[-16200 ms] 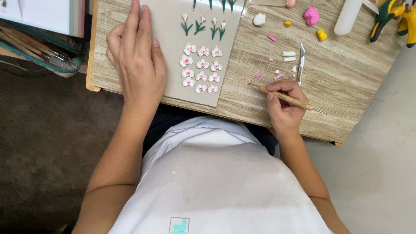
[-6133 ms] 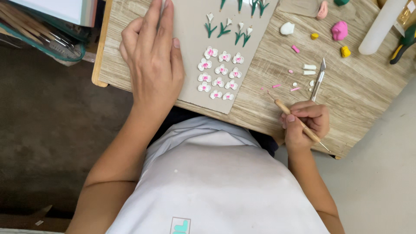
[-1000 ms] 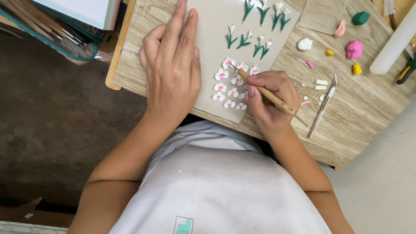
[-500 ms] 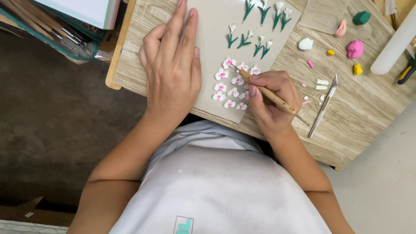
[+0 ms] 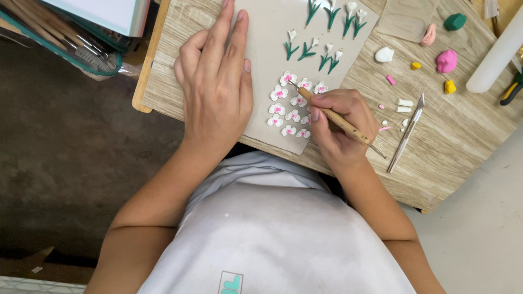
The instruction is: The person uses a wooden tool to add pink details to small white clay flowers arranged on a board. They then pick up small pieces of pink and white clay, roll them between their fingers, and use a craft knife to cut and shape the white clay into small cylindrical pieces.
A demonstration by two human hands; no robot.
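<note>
A grey card (image 5: 267, 54) lies on the wooden table (image 5: 452, 141). On it sit several small white clay flowers with pink centres (image 5: 286, 106), and white buds on green stems (image 5: 321, 32) further up. My left hand (image 5: 215, 81) lies flat on the card's left part, fingers together. My right hand (image 5: 340, 128) grips a wooden-handled modelling tool (image 5: 335, 117), whose metal tip touches the top of the flower cluster. The hand hides some flowers on the right.
A craft knife (image 5: 406, 133) lies right of my right hand. Clay bits in white (image 5: 384, 54), pink (image 5: 447, 61), yellow (image 5: 449, 86) and green (image 5: 455, 22) dot the table, beside a white roller (image 5: 496, 51). A teal tray of tools (image 5: 60, 38) sits at upper left.
Over the longer span my right hand came from the table's right part onto the card with the tool. In the last second both hands stayed almost still.
</note>
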